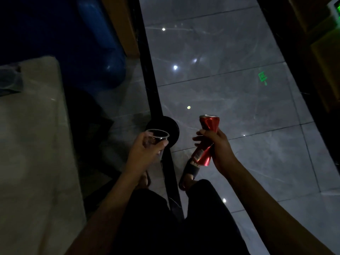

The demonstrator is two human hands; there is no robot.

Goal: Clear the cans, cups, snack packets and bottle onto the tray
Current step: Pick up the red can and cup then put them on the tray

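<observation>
The pale worktop (33,144) at far left carries a dim, indistinct object, possibly a clear cup (8,80); no tray can be identified. The left hand (145,150) is curled around a clear plastic cup (156,138), upright, held over the floor. The right hand (217,150) is clenched on a crumpled red can (206,140), tilted. Judgement: both items collected, neither deposited; packets and bottle unseen, so most of the clearing appears outstanding.

Single head-worn wide-angle view, facing steeply down and forward; both forearms enter from bottom, tiled floor (230,92) beyond, table edge (36,144) close at left.
</observation>
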